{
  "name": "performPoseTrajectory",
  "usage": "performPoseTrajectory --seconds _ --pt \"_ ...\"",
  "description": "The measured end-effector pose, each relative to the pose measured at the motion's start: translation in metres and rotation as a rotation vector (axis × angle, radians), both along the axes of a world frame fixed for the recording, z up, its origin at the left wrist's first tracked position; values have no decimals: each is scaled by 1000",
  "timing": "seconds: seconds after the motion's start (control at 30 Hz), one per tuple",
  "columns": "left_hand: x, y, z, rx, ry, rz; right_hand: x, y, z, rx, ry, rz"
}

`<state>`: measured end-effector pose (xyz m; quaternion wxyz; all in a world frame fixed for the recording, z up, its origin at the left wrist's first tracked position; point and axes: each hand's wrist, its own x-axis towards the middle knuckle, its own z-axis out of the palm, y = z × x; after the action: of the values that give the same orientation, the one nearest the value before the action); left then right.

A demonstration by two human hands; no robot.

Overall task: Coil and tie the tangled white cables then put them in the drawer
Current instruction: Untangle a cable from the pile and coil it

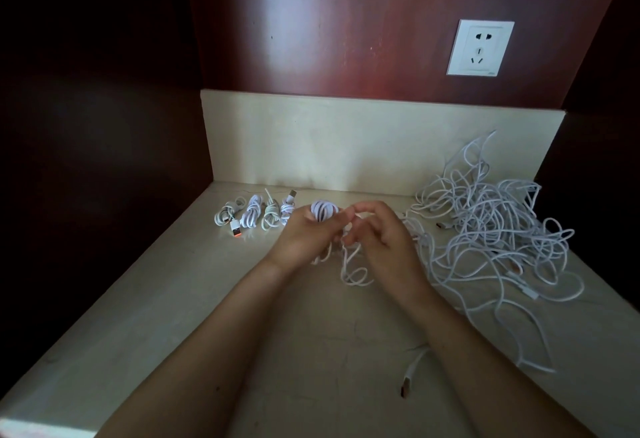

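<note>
The person is in the middle of coiling one white cable. The left hand [308,233] has its grip clamped round a small coil [324,211], held up just above the table [173,299]. The right hand [381,236] is right beside it with its fingers curled. Its grip looks pinched on the loose tail [353,273] of the same cable, though the exact hold is hard to see. That tail hangs down in loops to the table. Four tied bundles [252,216] lie in a row to the left, near the back wall. A big tangled heap [491,229] sits to the right, and it is not sorted yet. I think the next move is to wind the tail round the coil and tuck it in tight, so the coil does not spring open. I see no drawer from here, so putting things away looks a long way off.
</note>
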<state>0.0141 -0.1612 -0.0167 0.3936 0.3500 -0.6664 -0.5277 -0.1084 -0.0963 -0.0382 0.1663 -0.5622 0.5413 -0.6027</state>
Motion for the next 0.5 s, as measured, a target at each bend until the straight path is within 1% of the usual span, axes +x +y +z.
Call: performPoseTrajectory --seconds 0.07,0.13,0.17,0.23,0.3,0.33,0.4,0.43,0.5 --pt "2 -3 3 207 120 -36 -4 -1 1 -34 -39 31" --pt "4 -8 9 424 324 -73 -6 -2 4 -77 -82 53" --pt "5 -12 10 497 410 -81 -6 -2 5 -90 -113 83" --pt "9 -19 11 585 543 -75 -5 0 8 -84 -173 151" --pt "13 -26 9 623 655 -59 -4 0 7 -34 -181 155" --pt "15 -28 9 625 695 -39 -4 0 5 -1 -138 126" --pt "18 -34 9 591 742 41 -9 -2 0 67 79 35" --pt "20 -36 8 549 743 92 -11 -2 -3 109 204 9" --pt "23 -40 7 452 714 201 -15 0 -6 178 384 30"
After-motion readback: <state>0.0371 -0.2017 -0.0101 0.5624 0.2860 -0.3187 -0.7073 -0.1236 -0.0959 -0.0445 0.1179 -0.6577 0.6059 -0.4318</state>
